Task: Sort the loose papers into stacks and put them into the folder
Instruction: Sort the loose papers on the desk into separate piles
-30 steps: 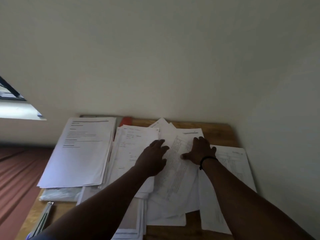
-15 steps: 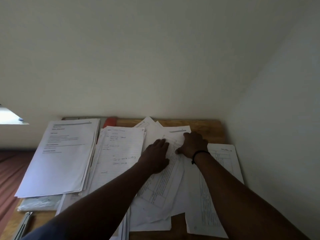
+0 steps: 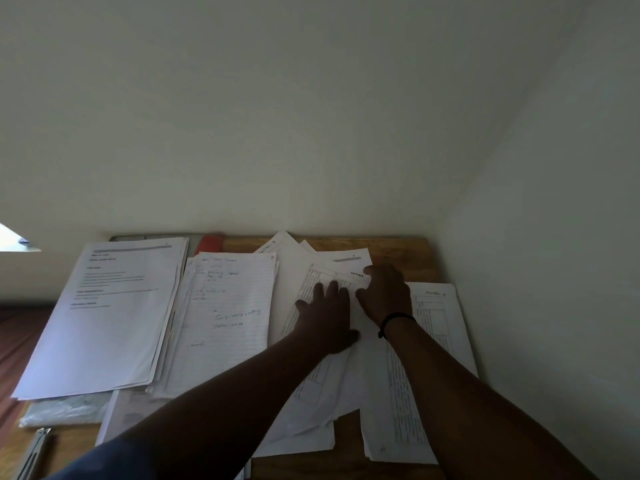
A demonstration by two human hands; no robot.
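Wooden desk (image 3: 398, 247) jammed in corner; left hand (image 3: 327, 317) flat, right hand (image 3: 386, 294) curled, both on table sheet (image 3: 311, 341).

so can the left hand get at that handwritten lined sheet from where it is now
Probably yes. The left hand lies flat on the printed table sheet, right beside the white lined handwritten sheet. That sheet lies on top of its pile with nothing covering it, so a short sideways move to the left should reach it.

papers (image 3: 228, 306) cover table (image 3: 398, 251), walls close
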